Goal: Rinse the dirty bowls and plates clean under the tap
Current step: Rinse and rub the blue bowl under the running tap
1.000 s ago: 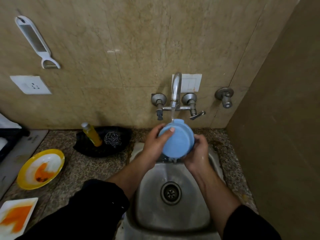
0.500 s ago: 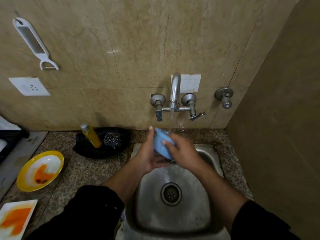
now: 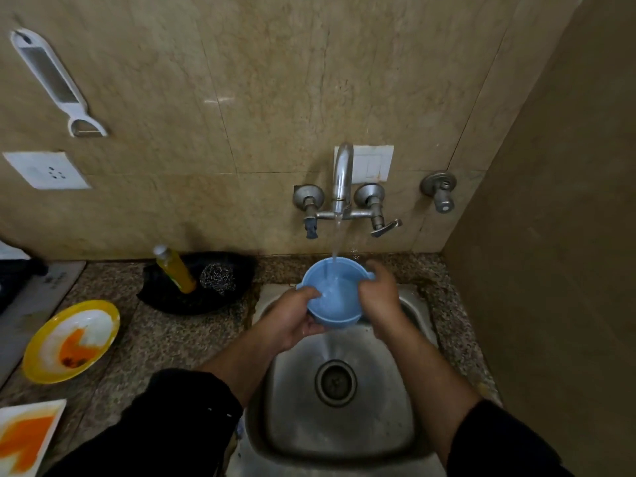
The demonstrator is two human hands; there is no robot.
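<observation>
**Blue bowl under running tap, held in both hands**

- Worktop (image 3: pixel 165 339): speckled stone. At its left edge lies a grey board (image 3: pixel 38 297) with a faint mark too blurred to read.
- Sink (image 3: pixel 378 414): steel, drain at centre.
- Yellow-rimmed plate (image 3: pixel 110 323): on the worktop at far left, smeared orange.
- White square plate (image 3: pixel 55 412): lower left corner, smeared orange.
- Black dish (image 3: pixel 161 297): against the wall, holding a yellow bottle (image 3: pixel 175 270) with no legible label and a steel scourer (image 3: pixel 217 279).
- Blue bowl (image 3: pixel 332 315): upright over the back of the sink, with the tap (image 3: pixel 342 177) running into it.
- Left hand (image 3: pixel 292 321): fingers curled round the bowl's left rim.
- Right hand (image 3: pixel 378 297): fingers curled round its right side.
</observation>
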